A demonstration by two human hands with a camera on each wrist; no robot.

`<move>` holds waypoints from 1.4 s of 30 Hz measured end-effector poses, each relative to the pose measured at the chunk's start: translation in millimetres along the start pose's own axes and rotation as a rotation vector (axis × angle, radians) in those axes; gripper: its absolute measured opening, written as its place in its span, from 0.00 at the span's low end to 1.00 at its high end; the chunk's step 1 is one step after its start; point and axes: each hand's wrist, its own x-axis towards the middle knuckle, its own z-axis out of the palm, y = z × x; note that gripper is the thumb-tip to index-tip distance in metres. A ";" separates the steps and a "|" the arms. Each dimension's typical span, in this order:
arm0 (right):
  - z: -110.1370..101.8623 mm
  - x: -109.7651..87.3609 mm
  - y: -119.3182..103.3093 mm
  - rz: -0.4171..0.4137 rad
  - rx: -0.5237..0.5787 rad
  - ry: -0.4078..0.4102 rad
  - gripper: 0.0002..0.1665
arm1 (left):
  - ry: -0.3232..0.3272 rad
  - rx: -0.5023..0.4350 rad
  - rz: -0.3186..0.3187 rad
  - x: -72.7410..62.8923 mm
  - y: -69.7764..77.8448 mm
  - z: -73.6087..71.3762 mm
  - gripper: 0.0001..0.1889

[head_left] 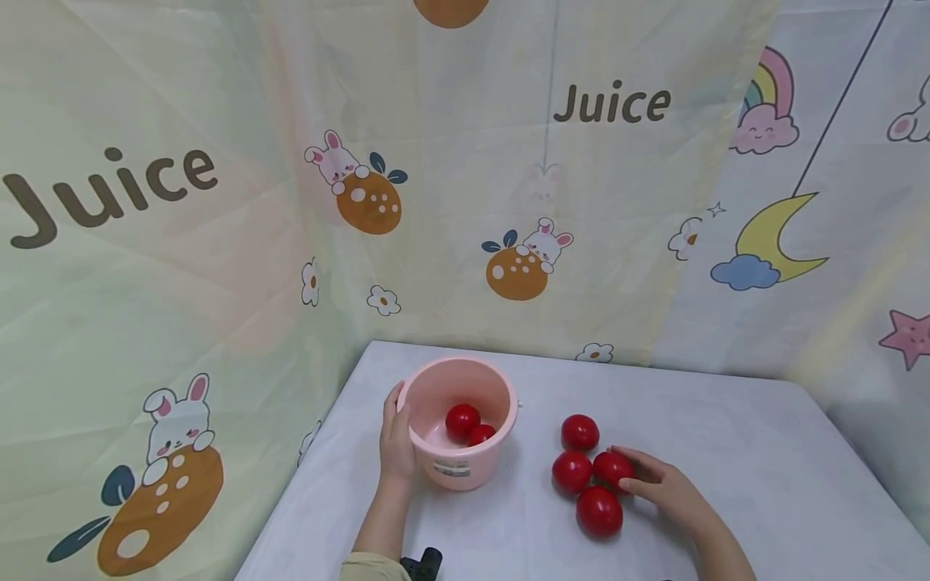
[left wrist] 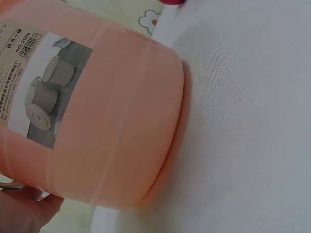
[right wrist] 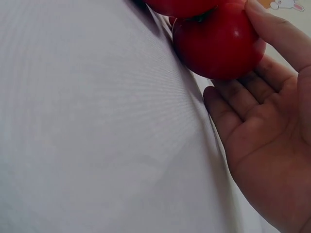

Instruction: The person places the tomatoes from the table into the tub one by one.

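A pink plastic bucket [head_left: 472, 474] stands on the white-covered table, its mouth tilted slightly toward me. Two red tomatoes [head_left: 462, 421] lie inside it. My left hand [head_left: 396, 445] holds the bucket by its left side; in the left wrist view, the fingertips [left wrist: 47, 208] meet the bucket's wall beside a printed label [left wrist: 53, 92]. To the right, my right hand [head_left: 664, 488] grips the rightmost tomato [head_left: 610, 468] of a small cluster, with the thumb on one side and the fingers around the other. That tomato touches its neighbour in the right wrist view.
Three other tomatoes lie close by: one at the back [head_left: 580, 433], one at the left [head_left: 571, 472] and one in front [head_left: 599, 512]. The table [head_left: 734, 436] ends at a printed curtain [head_left: 450, 202] behind and at the left.
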 end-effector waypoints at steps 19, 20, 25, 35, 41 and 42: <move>-20.1 3.6 -19.1 -0.058 0.007 -0.014 0.47 | 0.023 -0.004 -0.004 1.3 -2.4 1.0 0.23; -21.3 3.9 -21.3 -0.070 0.007 -0.015 0.47 | 0.024 0.000 -0.003 1.1 -2.6 0.9 0.23; -29.6 5.0 -36.1 -0.137 0.004 -0.008 0.43 | 0.027 0.006 0.004 1.5 -4.9 0.3 0.24; -47.0 15.0 -74.3 -0.264 -0.024 -0.034 0.42 | 0.020 -0.001 -0.002 0.3 -1.7 0.6 0.24; -53.1 21.1 -98.8 -0.326 -0.046 -0.035 0.42 | 0.020 -0.011 -0.013 0.6 -0.7 0.8 0.23; -53.7 21.8 -103.2 -0.331 -0.047 -0.036 0.42 | 0.023 -0.011 -0.018 0.9 -1.1 0.7 0.23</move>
